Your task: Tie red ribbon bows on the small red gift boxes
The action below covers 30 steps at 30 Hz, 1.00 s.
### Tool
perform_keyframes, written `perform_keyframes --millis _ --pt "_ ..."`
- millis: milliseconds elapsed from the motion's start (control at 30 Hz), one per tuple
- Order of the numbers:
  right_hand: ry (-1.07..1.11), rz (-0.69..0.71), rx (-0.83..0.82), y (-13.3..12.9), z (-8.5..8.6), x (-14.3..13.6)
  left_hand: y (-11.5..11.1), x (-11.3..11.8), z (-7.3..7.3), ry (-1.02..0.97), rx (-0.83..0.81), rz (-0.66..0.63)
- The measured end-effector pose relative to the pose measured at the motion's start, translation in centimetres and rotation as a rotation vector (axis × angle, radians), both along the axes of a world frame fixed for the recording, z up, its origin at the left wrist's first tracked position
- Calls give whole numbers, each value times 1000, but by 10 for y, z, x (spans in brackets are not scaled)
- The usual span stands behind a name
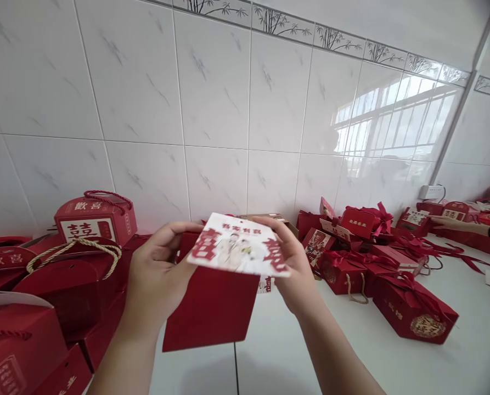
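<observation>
here, rectangular white-and-red printed card [238, 245] is pinched by right grip [293, 260], flat red cardboard [214, 312] by left grip [159, 269]; either may be creased by overtightening.

Below the card [240, 249] is a panel [212, 312]; left fingers [181, 271] and right fingers [280, 230] flank the card. Left of it, boxes [63, 296] are stacked; right of it, more boxes [413, 312] lie on the tabletop [269, 340]; farther right, another person's hand [450, 222]; behind it, the wall [215, 109].
</observation>
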State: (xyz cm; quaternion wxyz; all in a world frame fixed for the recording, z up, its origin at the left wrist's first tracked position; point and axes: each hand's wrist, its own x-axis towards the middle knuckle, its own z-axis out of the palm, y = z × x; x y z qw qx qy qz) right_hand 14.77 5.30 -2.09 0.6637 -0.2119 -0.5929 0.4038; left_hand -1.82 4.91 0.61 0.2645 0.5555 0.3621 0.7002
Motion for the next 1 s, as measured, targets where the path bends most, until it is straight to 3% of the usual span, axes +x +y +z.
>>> perform_keyframes --millis 167,300,400,500,567,767,867,1000 --pt "251 -305 38 17 -4 12 3 -8 -1 -13 10 46" --pt "475 -414 231 28 -4 40 12 -25 -1 -135 -4 -62" --pt "434 -265 301 28 0 62 18 -34 -2 -199 -26 -155" --pt "63 39 198 21 5 68 18 -31 -1 -236 -87 -203" --pt "-154 129 139 14 8 60 15 -26 0 -229 -121 -202" --pt "-473 164 177 -3 8 21 7 -12 -2 -85 -92 -69" --pt "-465 110 220 -4 5 14 7 -9 -5 11 -33 40" --pt "-321 -13 155 -7 3 8 12 -5 -11 71 -40 30"
